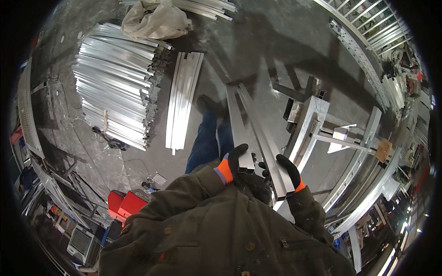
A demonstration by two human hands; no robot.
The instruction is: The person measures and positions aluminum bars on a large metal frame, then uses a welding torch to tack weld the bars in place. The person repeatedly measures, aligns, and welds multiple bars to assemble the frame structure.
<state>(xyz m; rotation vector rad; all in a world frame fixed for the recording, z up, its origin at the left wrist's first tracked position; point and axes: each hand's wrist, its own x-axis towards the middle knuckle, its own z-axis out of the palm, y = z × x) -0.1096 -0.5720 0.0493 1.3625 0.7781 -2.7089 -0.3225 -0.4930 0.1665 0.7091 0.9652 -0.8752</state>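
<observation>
My left hand [235,162], in a dark glove with an orange cuff, is closed around the near end of a silver rectangular metal tube [237,126]. The tube's hollow end faces me, and its length runs away toward the floor. To the right, my right hand [290,172], gloved alike, grips the near end of another long metal tube [263,138]. Whether this is one tube or two side by side, I cannot tell. The two held lengths are apart at my hands and draw closer at their far ends.
A large stack of metal tubes [115,83] lies on the floor at left, beside a smaller bundle [183,101]. A pale sack [156,20] rests at the back. Metal framework [317,110] stands close on my right. Red boxes [131,204] sit at lower left.
</observation>
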